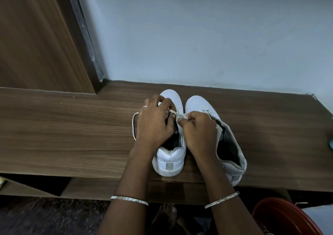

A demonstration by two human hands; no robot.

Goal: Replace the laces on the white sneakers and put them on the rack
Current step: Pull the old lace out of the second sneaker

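Note:
Two white sneakers stand side by side on a wooden shelf top (72, 126), toes pointing at the wall. My left hand (155, 121) lies over the left sneaker (170, 158) and its fingers curl round a white lace (134, 124) that loops out to the left. My right hand (199, 130) pinches the same lace at the eyelets between the two shoes. The right sneaker (232, 144) stands open with its tongue slack, and part of it is hidden behind my right hand.
A pale wall rises right behind the shelf, and a wooden door panel (36, 36) stands at the left. A red tub (284, 216) sits on the floor at the lower right. A teal object (330, 144) shows at the right edge.

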